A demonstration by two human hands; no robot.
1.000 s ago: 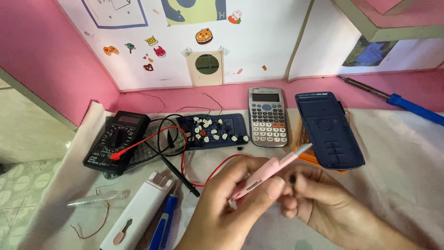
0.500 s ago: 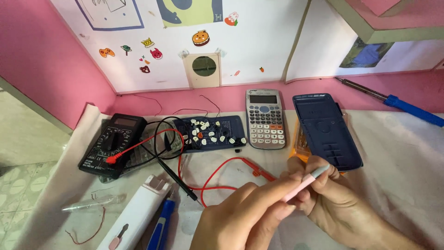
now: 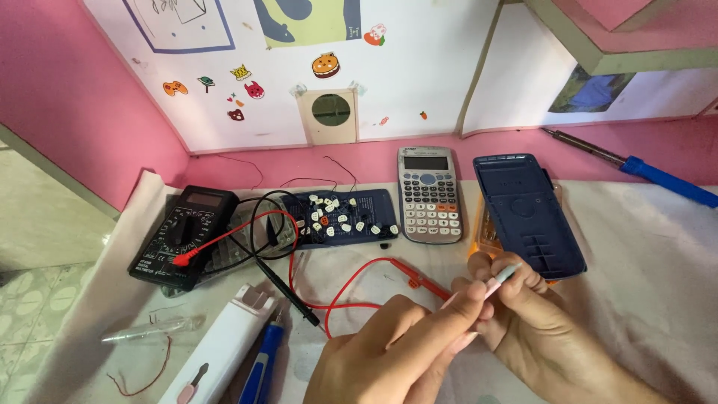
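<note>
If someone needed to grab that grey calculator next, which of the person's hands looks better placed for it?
Probably the right hand. It sits nearer the grey calculator, almost straight below it, gripping the pink pen-like tool only near its tip. The left hand lies lower and further left, pinching the tool's shaft, so it seems to carry the tool.

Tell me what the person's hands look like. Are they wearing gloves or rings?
No gloves and no rings that show. Both the left hand and the right hand are bare, and no sleeves, watch or bracelet show on the wrists and forearms in view. A fingernail on the left hand looks fairly long.
</note>
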